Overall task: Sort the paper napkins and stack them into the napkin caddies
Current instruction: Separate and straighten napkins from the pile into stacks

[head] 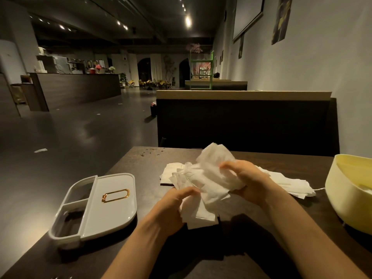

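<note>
Left hand (pixel 177 208) pinches the lower edge of a crumpled napkin bundle (pixel 213 178); the right hand (pixel 245 178) grips its upper side, fingers curled into the paper. The white caddy (pixel 112 198) lies flat on the tabletop (pixel 145 164) just left of the left hand, its long axis running away from the person. The yellow caddy (pixel 342 198) sits right of the right hand, probably a longer reach.

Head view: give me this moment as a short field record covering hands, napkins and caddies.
left hand: grips the napkin bundle from below
right hand: grips the bundle's crumpled top
loose napkins: flat on the table, behind the hands
white caddy: left of the hands, lid down, side compartments show no napkins
yellow container: right edge, open top, contents unclear
</note>
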